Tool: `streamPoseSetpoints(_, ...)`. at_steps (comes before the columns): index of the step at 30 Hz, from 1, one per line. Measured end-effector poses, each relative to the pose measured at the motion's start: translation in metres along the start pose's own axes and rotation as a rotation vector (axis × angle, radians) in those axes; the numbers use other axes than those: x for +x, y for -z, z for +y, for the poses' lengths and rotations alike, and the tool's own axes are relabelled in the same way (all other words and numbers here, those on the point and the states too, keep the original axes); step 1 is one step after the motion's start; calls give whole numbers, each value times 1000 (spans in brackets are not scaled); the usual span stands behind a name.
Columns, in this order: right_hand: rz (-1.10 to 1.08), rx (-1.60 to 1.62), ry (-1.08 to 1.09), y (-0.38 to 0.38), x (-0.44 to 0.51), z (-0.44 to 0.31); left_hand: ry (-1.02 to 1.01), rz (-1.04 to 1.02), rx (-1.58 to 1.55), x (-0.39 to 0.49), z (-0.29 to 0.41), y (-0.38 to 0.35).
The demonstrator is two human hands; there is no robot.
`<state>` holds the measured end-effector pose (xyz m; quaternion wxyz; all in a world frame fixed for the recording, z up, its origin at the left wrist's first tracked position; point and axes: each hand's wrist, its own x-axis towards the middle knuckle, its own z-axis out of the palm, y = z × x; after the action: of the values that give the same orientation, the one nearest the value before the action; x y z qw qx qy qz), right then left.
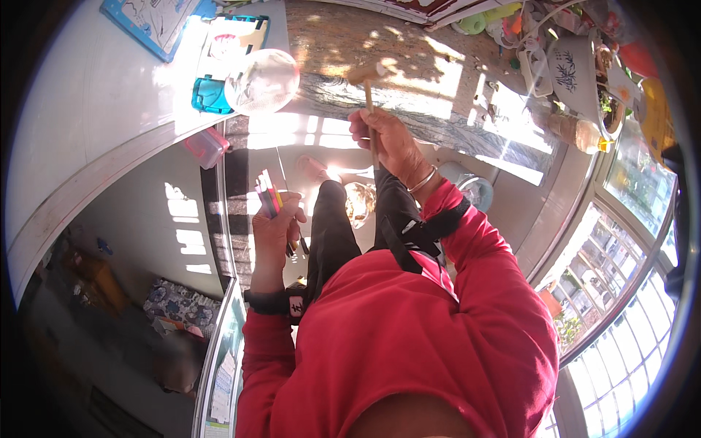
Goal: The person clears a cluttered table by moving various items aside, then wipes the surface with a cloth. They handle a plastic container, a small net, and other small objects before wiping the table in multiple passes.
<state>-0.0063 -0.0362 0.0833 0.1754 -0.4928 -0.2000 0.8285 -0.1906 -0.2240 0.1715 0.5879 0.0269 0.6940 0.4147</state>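
Observation:
My left hand is closed around a bundle of coloured pens or markers, pink, purple, yellow and dark, whose ends stick out above and below the fist. A thin dark rod with a black end passes close by that hand; whether it is held cannot be told. My right hand grips the handle of a small wooden mallet, its head up and over the stone ledge. A clear round container or lid lies on the white tabletop at upper left, overlapping a teal case.
A blue-framed drawing board lies at upper left. A pink-lidded plastic box is below the table edge. Potted plants, a bottle and clutter crowd the right end of the ledge. A bucket stands on the floor beside my legs.

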Motion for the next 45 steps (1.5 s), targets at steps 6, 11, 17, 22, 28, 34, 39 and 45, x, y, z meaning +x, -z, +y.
streamPoseSetpoints(6,-210,322,-135,-38,-11,52,-79,0,152,41,-21,-58)
streamPoseSetpoints(11,-319,340,-172,-22,-22,64,21,-37,443,56,-28,-75)
streamPoseSetpoints(17,129,-335,533,115,-4,31,86,-57,327,56,-35,-110)
streamPoseSetpoints(22,1179,-1090,769,331,9,-20,75,-18,318,56,-44,-134)
streamPoseSetpoints(28,1169,-1302,584,426,25,-30,60,-12,482,51,-51,-163)
streamPoseSetpoints(34,990,-1360,611,393,46,-21,129,-21,517,62,-62,-201)
streamPoseSetpoints(39,826,-1291,424,399,39,-44,148,-34,541,70,-59,-221)
streamPoseSetpoints(45,806,-1094,392,425,25,-77,153,38,561,78,-52,-229)
